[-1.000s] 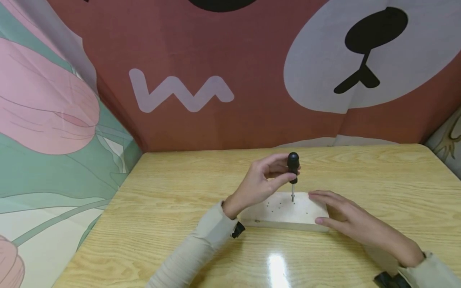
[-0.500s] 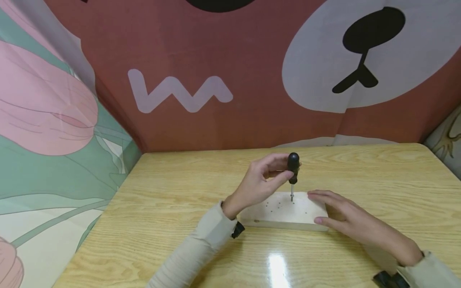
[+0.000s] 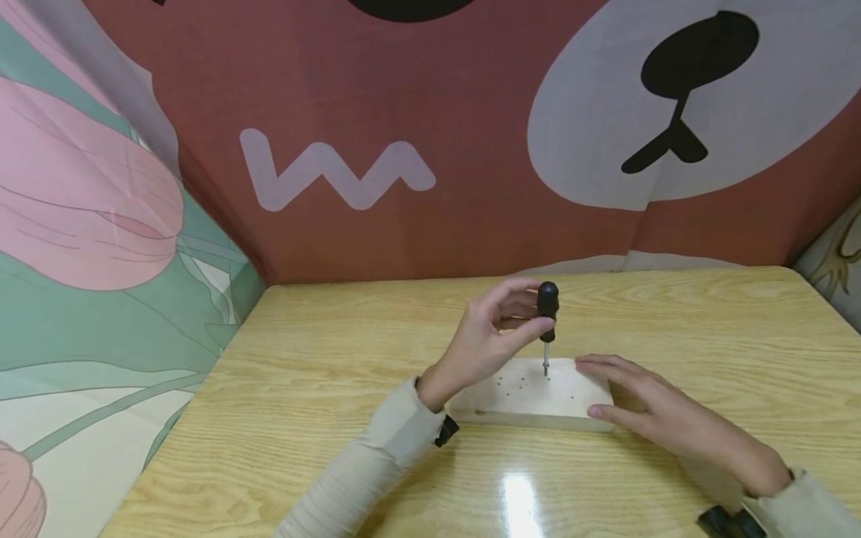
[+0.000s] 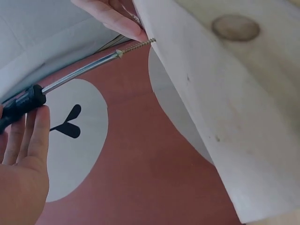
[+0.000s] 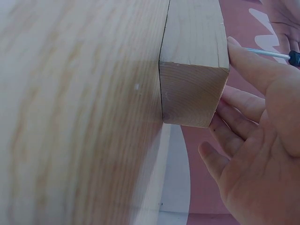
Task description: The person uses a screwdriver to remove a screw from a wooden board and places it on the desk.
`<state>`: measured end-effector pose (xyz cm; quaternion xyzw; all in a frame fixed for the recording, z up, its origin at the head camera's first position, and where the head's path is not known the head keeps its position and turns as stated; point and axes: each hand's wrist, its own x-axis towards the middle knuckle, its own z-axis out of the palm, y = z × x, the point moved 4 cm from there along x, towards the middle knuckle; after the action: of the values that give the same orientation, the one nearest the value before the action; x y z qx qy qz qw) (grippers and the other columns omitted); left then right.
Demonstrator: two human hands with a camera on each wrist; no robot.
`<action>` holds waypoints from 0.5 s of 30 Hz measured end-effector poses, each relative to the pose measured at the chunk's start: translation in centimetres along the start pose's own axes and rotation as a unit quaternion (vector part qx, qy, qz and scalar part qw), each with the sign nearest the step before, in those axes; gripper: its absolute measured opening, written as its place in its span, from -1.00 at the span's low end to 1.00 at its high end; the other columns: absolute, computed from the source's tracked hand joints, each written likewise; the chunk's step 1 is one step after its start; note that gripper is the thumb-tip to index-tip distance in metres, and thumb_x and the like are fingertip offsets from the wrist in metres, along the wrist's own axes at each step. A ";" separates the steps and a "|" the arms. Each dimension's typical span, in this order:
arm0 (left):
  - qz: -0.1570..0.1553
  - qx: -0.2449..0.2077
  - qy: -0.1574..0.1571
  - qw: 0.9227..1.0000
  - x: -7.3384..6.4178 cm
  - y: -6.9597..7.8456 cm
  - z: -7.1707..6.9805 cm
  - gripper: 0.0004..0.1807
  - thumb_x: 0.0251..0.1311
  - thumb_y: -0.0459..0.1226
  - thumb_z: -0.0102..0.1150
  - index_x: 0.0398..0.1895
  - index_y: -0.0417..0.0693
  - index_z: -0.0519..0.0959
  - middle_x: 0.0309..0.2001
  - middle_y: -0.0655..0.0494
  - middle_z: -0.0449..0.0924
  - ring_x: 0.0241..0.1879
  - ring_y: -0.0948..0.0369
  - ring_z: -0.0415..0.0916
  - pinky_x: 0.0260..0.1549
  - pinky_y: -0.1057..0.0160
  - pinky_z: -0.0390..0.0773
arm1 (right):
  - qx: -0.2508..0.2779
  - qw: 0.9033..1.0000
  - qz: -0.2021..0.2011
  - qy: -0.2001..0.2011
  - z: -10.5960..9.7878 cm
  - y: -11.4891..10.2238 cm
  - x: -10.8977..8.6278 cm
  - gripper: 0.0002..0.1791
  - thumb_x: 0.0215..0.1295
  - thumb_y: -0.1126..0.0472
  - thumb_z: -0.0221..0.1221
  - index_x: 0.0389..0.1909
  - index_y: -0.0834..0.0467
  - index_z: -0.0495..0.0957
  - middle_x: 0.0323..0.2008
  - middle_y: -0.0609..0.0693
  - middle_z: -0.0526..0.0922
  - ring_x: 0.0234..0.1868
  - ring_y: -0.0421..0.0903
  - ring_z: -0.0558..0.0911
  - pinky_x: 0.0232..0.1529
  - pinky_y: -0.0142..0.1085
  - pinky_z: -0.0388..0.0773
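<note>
My left hand (image 3: 487, 336) pinches the black handle of a screwdriver (image 3: 548, 302) between thumb and fingers, holding it upright over a pale wooden block (image 3: 525, 407). At the end of its metal shaft stands a brass-coloured screw (image 4: 136, 47), head against the driver tip and point at the block's top face. Most of the thread shows outside the wood. On the block's right end rests my right hand (image 3: 655, 407), its thumb near the front edge and fingertips at the back corner. Its fingers (image 5: 234, 122) lie fairly straight along the end in the right wrist view.
Several small dark holes dot the block's top, and a knot (image 4: 236, 28) marks its side. The block lies on a wood-grain table (image 3: 336, 359). Behind the table hangs a red-brown cloth (image 3: 403, 239) with a cartoon face; a flowered cloth (image 3: 87, 246) hangs at left.
My left fingers shift slightly on the screwdriver handle, the upper ones lifting and straightening a little. Block, screw and right hand stay in place.
</note>
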<state>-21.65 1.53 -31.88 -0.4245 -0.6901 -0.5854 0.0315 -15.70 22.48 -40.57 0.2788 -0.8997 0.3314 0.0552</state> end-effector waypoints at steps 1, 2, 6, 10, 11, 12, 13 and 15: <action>0.001 0.004 -0.001 1.000 0.0 0.0 0.0 -0.54 0.24 -0.49 0.24 0.21 -0.32 0.44 -0.06 -0.30 0.67 -0.10 -0.01 0.71 -0.10 0.28 0.72 | 0.000 1.000 -0.005 0.003 0.0 0.0 0.0 -0.38 0.28 0.11 0.32 0.34 0.10 0.43 0.30 0.09 0.50 0.29 -0.01 0.43 0.18 -0.84 0.07; 0.001 0.007 -0.003 1.000 0.0 0.0 0.0 -0.54 0.26 -0.49 0.22 0.22 -0.33 0.44 -0.05 -0.30 0.67 -0.08 -0.02 0.70 -0.08 0.30 0.71 | 0.002 1.000 -0.006 0.004 0.0 0.0 0.0 -0.38 0.28 0.11 0.32 0.34 0.10 0.42 0.30 0.09 0.50 0.29 -0.02 0.43 0.18 -0.84 0.05; 0.005 -0.003 -0.024 1.000 0.0 0.3 0.0 -0.57 0.30 -0.51 0.15 0.23 -0.37 0.42 0.01 -0.32 0.64 0.00 -0.08 0.66 0.01 0.30 0.67 | 0.007 1.000 0.001 -0.004 0.0 0.1 -0.1 -0.38 0.30 0.09 0.30 0.36 0.08 0.41 0.32 0.08 0.48 0.29 0.03 0.43 0.18 -0.82 0.09; 0.011 -0.019 -0.045 0.999 0.1 0.5 0.0 -0.57 0.32 -0.52 0.12 0.24 -0.40 0.38 0.04 -0.37 0.62 0.01 -0.11 0.67 0.02 0.27 0.68 | 0.010 1.000 0.010 -0.013 0.0 0.1 0.0 -0.38 0.31 0.08 0.29 0.37 0.07 0.40 0.32 0.08 0.48 0.29 0.06 0.43 0.16 -0.79 0.16; 0.011 -0.019 -0.046 0.999 0.1 0.5 0.0 -0.57 0.32 -0.52 0.12 0.24 -0.40 0.38 0.04 -0.37 0.62 0.00 -0.09 0.68 0.01 0.27 0.68 | 0.011 1.000 0.012 -0.015 0.0 0.1 0.0 -0.38 0.32 0.08 0.29 0.37 0.06 0.40 0.33 0.07 0.47 0.29 0.06 0.43 0.16 -0.79 0.17; 0.008 -0.021 -0.044 0.999 0.1 0.5 0.0 -0.57 0.30 -0.52 0.14 0.23 -0.39 0.38 0.03 -0.37 0.62 -0.01 -0.09 0.68 0.00 0.26 0.69 | 0.010 1.000 0.011 -0.014 0.0 0.1 0.0 -0.38 0.31 0.08 0.29 0.37 0.07 0.40 0.32 0.08 0.48 0.29 0.07 0.43 0.16 -0.78 0.18; 0.006 -0.020 -0.041 0.999 0.1 0.5 0.0 -0.56 0.29 -0.53 0.16 0.22 -0.39 0.39 0.02 -0.37 0.62 -0.02 -0.08 0.68 -0.02 0.26 0.70 | 0.011 1.000 0.013 -0.015 0.0 0.1 0.0 -0.38 0.32 0.08 0.29 0.37 0.07 0.40 0.32 0.08 0.48 0.29 0.08 0.43 0.16 -0.78 0.19; 0.001 -0.018 -0.030 0.999 0.1 0.4 0.0 -0.55 0.25 -0.53 0.20 0.21 -0.39 0.40 0.00 -0.36 0.63 -0.05 -0.07 0.69 -0.04 0.26 0.71 | 0.013 1.000 0.017 -0.020 0.0 0.1 0.0 -0.38 0.32 0.07 0.28 0.38 0.06 0.39 0.33 0.08 0.47 0.29 0.09 0.43 0.16 -0.77 0.20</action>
<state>-21.50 1.54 -31.50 -0.4430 -0.6795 -0.5848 0.0035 -15.75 22.59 -40.62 0.2703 -0.9008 0.3388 0.0279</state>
